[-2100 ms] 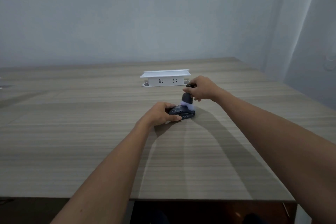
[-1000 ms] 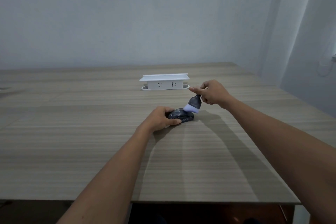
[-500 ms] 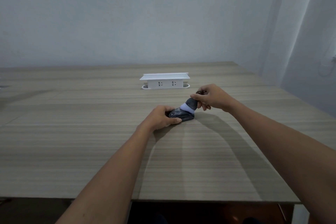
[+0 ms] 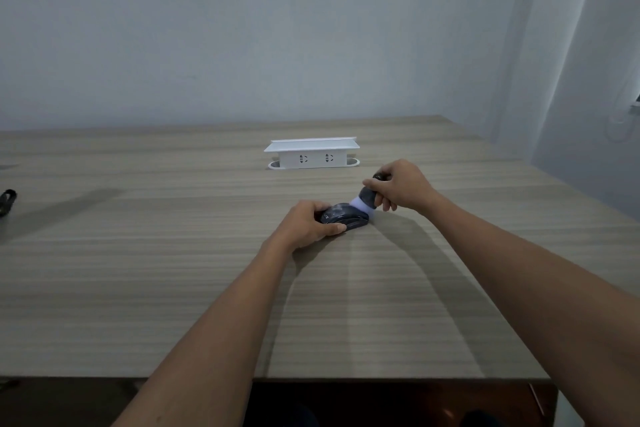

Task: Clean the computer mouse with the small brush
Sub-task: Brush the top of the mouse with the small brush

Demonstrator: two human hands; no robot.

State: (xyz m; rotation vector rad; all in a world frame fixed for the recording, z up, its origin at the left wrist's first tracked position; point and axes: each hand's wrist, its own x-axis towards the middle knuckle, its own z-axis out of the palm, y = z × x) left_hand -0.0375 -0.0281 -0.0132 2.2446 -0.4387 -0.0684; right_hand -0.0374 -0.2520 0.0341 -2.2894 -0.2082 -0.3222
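A dark computer mouse (image 4: pixel 346 217) lies on the wooden table (image 4: pixel 138 270), a little right of centre. My left hand (image 4: pixel 306 227) grips its near left side and holds it down, covering that end. My right hand (image 4: pixel 401 189) is closed around the dark handle of a small brush (image 4: pixel 365 201). The brush is tilted, and its pale bristles touch the right end of the mouse.
A white socket box (image 4: pixel 311 153) stands on the table behind the mouse. A dark object (image 4: pixel 7 201) pokes in at the left edge. The table's near edge runs across the bottom, with dark floor below. A wall rises behind the table.
My right hand has swept the brush back and forth over the mouse; it now sits lower on the mouse's right end. My left hand and the mouse have stayed put.
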